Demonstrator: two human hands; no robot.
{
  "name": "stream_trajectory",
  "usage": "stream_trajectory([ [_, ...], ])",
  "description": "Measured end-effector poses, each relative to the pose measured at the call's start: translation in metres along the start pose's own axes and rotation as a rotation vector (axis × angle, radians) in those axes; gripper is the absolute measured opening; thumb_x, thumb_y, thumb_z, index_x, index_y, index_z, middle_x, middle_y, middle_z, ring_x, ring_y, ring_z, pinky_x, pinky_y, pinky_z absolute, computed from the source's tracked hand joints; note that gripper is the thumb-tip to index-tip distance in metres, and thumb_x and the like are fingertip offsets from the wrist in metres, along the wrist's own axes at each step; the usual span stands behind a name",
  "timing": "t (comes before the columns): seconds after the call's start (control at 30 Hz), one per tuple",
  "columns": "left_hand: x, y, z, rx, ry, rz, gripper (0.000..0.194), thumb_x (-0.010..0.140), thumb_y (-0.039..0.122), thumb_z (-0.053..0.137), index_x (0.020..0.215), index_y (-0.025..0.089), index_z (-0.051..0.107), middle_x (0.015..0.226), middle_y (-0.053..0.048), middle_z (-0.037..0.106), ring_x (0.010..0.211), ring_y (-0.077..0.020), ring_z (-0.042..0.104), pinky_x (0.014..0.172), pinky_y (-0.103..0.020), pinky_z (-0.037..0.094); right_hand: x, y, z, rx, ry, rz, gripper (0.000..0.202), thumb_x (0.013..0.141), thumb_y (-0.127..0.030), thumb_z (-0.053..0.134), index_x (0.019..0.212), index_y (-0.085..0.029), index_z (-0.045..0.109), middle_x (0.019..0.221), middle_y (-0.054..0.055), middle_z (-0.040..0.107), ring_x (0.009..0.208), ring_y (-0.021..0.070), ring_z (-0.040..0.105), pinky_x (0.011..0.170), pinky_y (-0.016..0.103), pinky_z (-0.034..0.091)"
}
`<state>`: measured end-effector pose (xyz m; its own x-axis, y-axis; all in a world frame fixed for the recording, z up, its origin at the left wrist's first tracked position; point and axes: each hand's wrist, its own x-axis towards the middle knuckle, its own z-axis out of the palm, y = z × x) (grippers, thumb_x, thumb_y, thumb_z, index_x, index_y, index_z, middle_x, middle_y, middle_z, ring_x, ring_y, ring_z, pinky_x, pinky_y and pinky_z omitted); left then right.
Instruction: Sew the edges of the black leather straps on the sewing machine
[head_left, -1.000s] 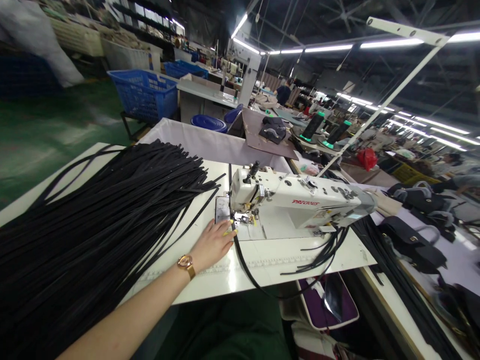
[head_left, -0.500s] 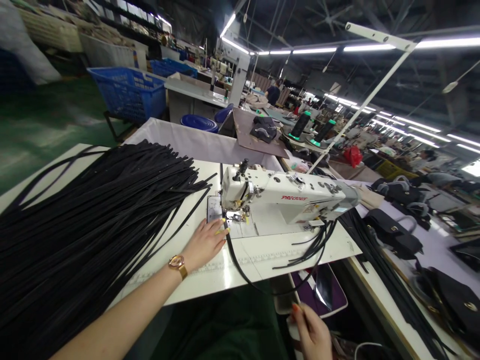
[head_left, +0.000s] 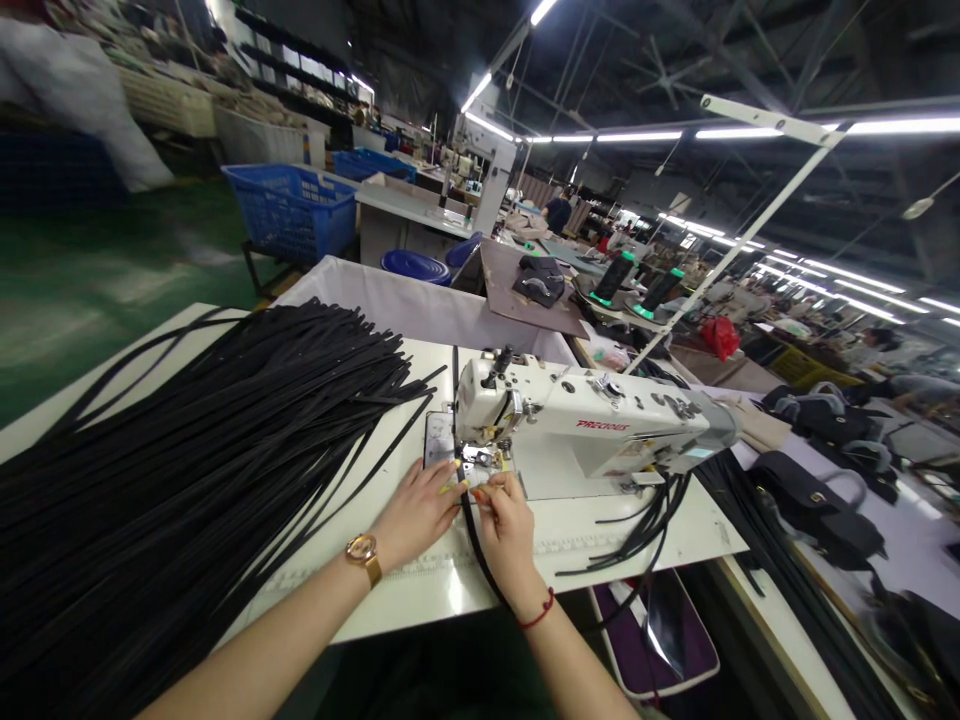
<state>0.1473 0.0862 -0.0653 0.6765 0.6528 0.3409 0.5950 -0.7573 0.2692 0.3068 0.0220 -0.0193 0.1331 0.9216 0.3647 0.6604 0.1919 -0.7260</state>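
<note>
A narrow black strap runs under the needle area of a white sewing machine and curves down over the table's front edge. My left hand, wearing a gold watch, lies on the left of the strap with its fingertips gripping it just in front of the presser foot. My right hand is closed in a pinch at the strap's right side, close to the left fingertips. What lies between its fingertips is mostly hidden, though the strap passes right there.
A large pile of black straps covers the table's left side. Several finished straps hang over the front edge at right. Below is a purple-lined tray. Black bags lie on the right-hand table. A blue basket stands behind.
My right hand has risen from below the table edge to the strap beside my left fingers. My left hand has stayed on the strap near the presser foot. The view has shifted slightly.
</note>
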Motion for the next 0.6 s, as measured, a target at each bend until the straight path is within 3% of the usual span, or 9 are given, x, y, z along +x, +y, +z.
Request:
stream_trajectory([
  [0.07,0.000,0.000,0.000,-0.008,0.000,-0.004,0.033,0.092,0.025,0.052,0.124,0.026,0.057,0.140,-0.010,0.049,0.131,-0.0299,0.041,0.110,-0.057,0.031,0.005,-0.008,-0.002,0.004,-0.040,-0.105,0.023,0.086,-0.014,0.047,0.092,-0.022,0.067,0.119,0.010,0.060,0.103,0.0215,0.058,0.086,0.032,0.045],
  [0.1,0.000,0.000,-0.001,-0.012,-0.002,-0.006,0.032,0.092,0.025,0.052,0.124,0.026,0.057,0.139,-0.010,0.049,0.131,-0.0299,0.041,0.110,-0.057,0.031,0.011,-0.013,0.000,0.048,-0.065,-0.118,0.023,0.087,-0.014,0.046,0.093,-0.022,0.067,0.119,0.009,0.062,0.104,0.0208,0.059,0.087,0.032,0.045],
  [0.17,0.000,0.001,-0.001,-0.017,-0.008,-0.007,0.032,0.093,0.026,0.052,0.124,0.026,0.057,0.137,-0.010,0.051,0.130,-0.0297,0.042,0.110,-0.056,0.031,0.024,-0.020,0.007,0.160,-0.088,-0.064,0.020,0.090,-0.020,0.047,0.084,-0.021,0.066,0.096,0.006,0.068,0.088,0.0188,0.062,0.080,0.030,0.047],
  [0.23,0.000,0.001,-0.002,-0.008,-0.013,-0.003,0.033,0.094,0.027,0.050,0.126,0.026,0.056,0.138,-0.010,0.050,0.131,-0.0297,0.041,0.110,-0.056,0.031,0.029,-0.021,0.010,0.207,-0.042,0.025,0.026,0.093,-0.030,0.047,0.074,-0.020,0.062,0.074,0.003,0.064,0.070,0.0166,0.058,0.067,0.028,0.047],
  [0.3,-0.001,0.001,-0.002,0.011,-0.014,0.004,0.035,0.095,0.027,0.049,0.129,0.025,0.055,0.141,-0.011,0.048,0.133,-0.0300,0.040,0.110,-0.056,0.031,0.020,-0.013,0.002,0.199,0.029,0.086,0.031,0.095,-0.036,0.045,0.073,-0.019,0.060,0.070,0.002,0.062,0.066,0.0166,0.057,0.064,0.028,0.046],
  [0.4,-0.002,0.001,-0.002,0.026,-0.021,0.013,0.035,0.096,0.029,0.046,0.130,0.026,0.055,0.143,-0.010,0.047,0.134,-0.0301,0.038,0.110,-0.058,0.030,-0.030,0.017,-0.043,0.162,0.152,0.276,0.034,0.092,-0.044,0.049,0.080,-0.017,0.065,0.076,0.007,0.069,0.075,0.0216,0.064,0.072,0.034,0.050],
  [0.5,-0.002,0.000,-0.001,0.018,-0.027,0.014,0.035,0.097,0.030,0.044,0.131,0.026,0.055,0.144,-0.010,0.046,0.134,-0.0293,0.038,0.111,-0.057,0.030,-0.113,0.047,-0.114,-0.035,0.286,0.518,0.037,0.083,-0.055,0.057,0.083,-0.020,0.071,0.086,0.013,0.073,0.086,0.0314,0.068,0.078,0.044,0.054],
  [0.6,-0.002,-0.001,0.000,0.004,-0.028,0.016,0.035,0.097,0.030,0.043,0.129,0.026,0.056,0.143,-0.010,0.047,0.134,-0.0294,0.038,0.111,-0.057,0.030,-0.195,0.048,-0.176,-0.426,0.317,0.613,0.016,0.081,-0.054,0.063,0.089,-0.043,0.071,0.101,0.007,0.072,0.097,0.0311,0.067,0.062,0.042,0.056],
])
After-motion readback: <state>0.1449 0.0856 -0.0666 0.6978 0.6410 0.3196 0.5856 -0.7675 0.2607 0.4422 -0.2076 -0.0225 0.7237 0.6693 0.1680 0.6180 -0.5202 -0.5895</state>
